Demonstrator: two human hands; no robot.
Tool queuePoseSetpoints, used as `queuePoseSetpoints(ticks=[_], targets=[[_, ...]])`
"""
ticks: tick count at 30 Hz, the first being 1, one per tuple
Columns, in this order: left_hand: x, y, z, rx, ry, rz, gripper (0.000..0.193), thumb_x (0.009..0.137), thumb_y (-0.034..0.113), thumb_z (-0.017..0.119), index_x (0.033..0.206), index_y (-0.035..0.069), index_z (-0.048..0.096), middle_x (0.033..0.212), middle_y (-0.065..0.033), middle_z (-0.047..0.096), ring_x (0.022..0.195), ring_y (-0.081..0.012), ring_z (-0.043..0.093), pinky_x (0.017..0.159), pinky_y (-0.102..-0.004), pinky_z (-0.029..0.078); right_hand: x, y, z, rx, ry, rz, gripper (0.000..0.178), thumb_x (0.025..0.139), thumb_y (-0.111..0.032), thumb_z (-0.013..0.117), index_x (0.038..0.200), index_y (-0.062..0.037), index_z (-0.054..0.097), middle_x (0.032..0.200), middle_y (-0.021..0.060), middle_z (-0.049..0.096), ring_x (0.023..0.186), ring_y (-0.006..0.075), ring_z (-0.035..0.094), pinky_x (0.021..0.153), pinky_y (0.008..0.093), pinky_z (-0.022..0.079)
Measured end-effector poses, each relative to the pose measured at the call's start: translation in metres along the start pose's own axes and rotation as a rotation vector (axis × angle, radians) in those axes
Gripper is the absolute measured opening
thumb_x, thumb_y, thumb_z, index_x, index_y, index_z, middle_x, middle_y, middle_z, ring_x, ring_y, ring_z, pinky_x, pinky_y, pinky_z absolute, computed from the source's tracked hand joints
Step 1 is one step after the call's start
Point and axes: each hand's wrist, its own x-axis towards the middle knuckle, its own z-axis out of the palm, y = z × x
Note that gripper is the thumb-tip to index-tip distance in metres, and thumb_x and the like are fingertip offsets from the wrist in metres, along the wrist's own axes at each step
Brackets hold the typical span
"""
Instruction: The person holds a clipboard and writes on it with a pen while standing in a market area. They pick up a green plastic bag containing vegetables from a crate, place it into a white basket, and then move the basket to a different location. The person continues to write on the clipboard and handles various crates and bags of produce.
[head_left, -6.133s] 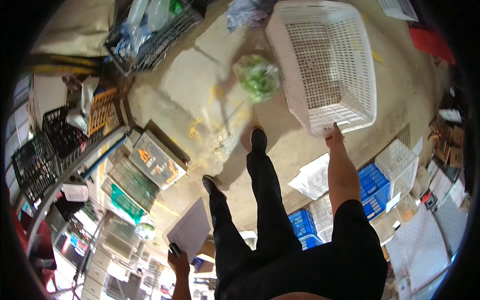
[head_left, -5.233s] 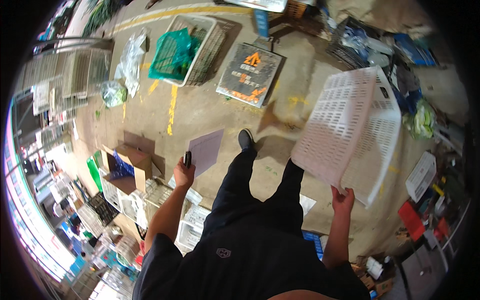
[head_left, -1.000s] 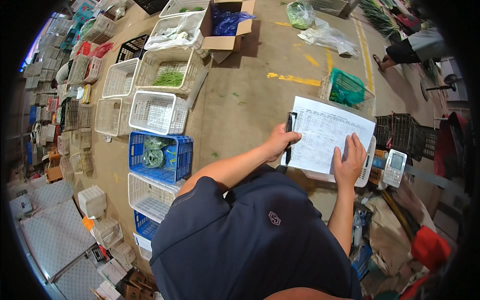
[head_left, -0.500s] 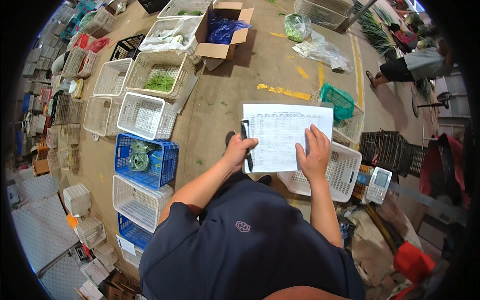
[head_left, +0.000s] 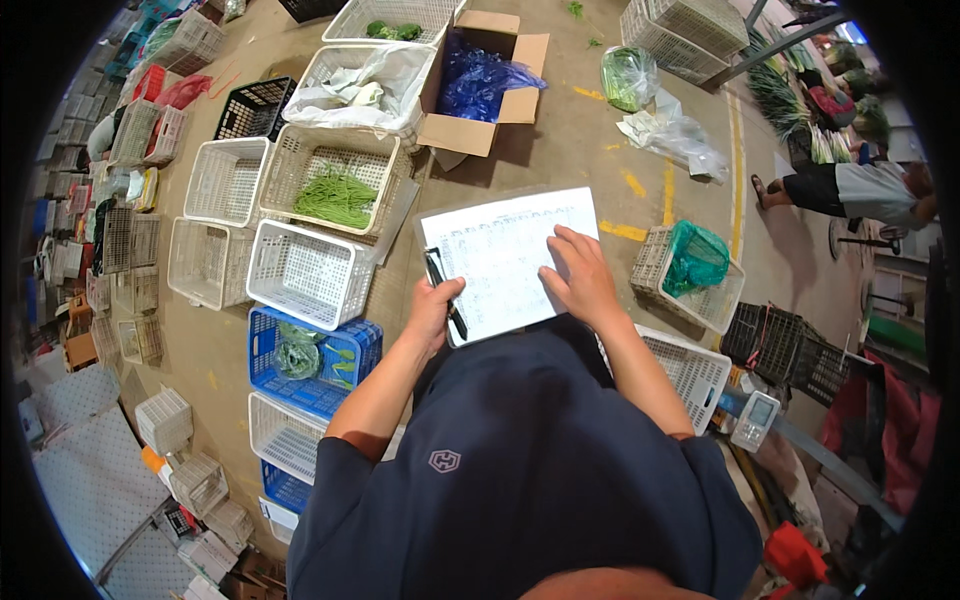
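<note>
A clipboard (head_left: 512,210) bearing a white sheet printed with a table is in front of my body, tilted slightly. My left hand (head_left: 430,308) grips its left edge, with the thumb on top and the fingers hidden underneath. Along that edge, beside the thumb, lies a slim black pen (head_left: 457,322). My right hand (head_left: 582,278) rests on the right part of the sheet, its fingers stretched out and apart.
On the left runs a row of crates: a blue crate (head_left: 262,345) with bagged greens, a white crate (head_left: 312,275), and a cream crate (head_left: 277,165) holding green beans (head_left: 338,196). A cardboard box (head_left: 457,135) with blue plastic stands ahead. To the right, another person (head_left: 850,190) is near leeks.
The clipboard and both hands have shifted left in view, and the board is now tilted. My right hand still lies on the sheet. The view has turned slightly, showing more of the right-hand crate.
</note>
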Motion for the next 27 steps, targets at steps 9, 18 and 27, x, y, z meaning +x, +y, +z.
queuePoseSetpoints(ticks=[9, 18, 27], targets=[[0.125, 0.069, -0.026, -0.039, 0.186, 0.100, 0.035, 0.087, 0.004, 0.063, 0.121, -0.004, 0.060, 0.112, -0.0123, 0.069, 0.098, -0.0209, 0.067, 0.088, -0.0332, 0.053, 0.180, 0.052, 0.052, 0.139, -0.122, -0.095, 0.043, 0.083, -0.023, 0.074, 0.120, -0.0040, 0.062, 0.134, 0.0138, 0.056, 0.123, 0.0348, 0.050, 0.102, 0.0427, 0.044], [0.250, 0.110, -0.016, -0.018, 0.692, 0.017, 0.056, 0.083, -0.004, 0.059, 0.136, -0.008, 0.043, 0.130, -0.0178, 0.058, 0.114, -0.0295, 0.060, 0.099, -0.0390, 0.049, 0.379, 0.247, 0.145, 0.021, -0.345, 0.347, 0.064, 0.080, -0.025, 0.078, 0.135, -0.0031, 0.051, 0.142, 0.0199, 0.047, 0.130, 0.0385, 0.044, 0.109, 0.0444, 0.039], [0.289, 0.084, 0.052, -0.072, 1.068, -0.245, 0.042, 0.085, -0.004, 0.065, 0.125, -0.003, 0.054, 0.112, -0.0111, 0.065, 0.098, -0.0221, 0.064, 0.087, -0.0353, 0.051, 0.588, 0.424, 0.304, -0.354, -0.523, 0.302, 0.107, 0.070, -0.030, 0.087, 0.153, -0.0059, 0.024, 0.157, 0.0238, 0.023, 0.142, 0.0421, 0.028, 0.112, 0.0548, 0.033]])
